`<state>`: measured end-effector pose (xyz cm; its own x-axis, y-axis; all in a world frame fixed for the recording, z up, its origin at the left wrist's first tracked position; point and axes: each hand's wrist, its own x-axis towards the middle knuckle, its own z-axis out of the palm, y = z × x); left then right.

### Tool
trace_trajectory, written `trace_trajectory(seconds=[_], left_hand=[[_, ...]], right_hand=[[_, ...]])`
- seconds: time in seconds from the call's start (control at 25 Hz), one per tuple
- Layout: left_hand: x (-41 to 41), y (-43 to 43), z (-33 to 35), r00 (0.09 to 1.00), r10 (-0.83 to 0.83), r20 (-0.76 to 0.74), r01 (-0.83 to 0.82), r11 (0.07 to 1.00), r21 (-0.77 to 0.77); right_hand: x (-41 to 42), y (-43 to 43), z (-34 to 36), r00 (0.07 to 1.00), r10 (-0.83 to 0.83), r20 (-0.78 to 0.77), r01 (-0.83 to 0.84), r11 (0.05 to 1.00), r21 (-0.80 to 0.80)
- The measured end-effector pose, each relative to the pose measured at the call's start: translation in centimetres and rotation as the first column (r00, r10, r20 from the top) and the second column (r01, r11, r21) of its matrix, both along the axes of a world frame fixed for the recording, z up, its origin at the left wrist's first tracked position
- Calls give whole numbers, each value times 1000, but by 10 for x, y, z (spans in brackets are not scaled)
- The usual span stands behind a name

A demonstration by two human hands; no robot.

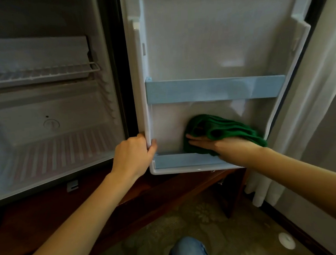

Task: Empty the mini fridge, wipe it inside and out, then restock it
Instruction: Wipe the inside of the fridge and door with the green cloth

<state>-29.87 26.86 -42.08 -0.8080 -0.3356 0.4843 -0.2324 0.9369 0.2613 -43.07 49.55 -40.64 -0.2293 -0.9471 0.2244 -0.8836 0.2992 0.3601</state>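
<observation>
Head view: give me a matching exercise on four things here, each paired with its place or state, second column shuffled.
Column one:
1 left hand
2 right hand
3 green cloth
4 wire shelf

Column two:
A high inside the fridge cabinet
B curled round the edge of the door
C fingers straight, pressing the cloth
D against the lower door panel, below the blue rail

Pairs: 1-B, 2-C, 3-D, 4-A.
</observation>
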Motion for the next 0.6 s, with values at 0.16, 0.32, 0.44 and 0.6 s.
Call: trace_trajectory(seconds=[0.16,0.32,0.44,0.6], left_hand=[[-3,7,1,999,42,15,-42,999,4],[-4,4,-1,1000,31,-6,-31,1000,-1],[-4,3,-1,999,36,-8,-36,999,-15],[-2,5,-2,998,57,-16,-57,998,8]], right_hand=[[-7,-61,-10,987,160,-3,-159,977,-143],[-23,-19,-20,999,17,50,9,882,-470],[-11,2,-32,923,-152,355,376,560,-738],[19,-37,-26,742,77,666,655,128,-745]])
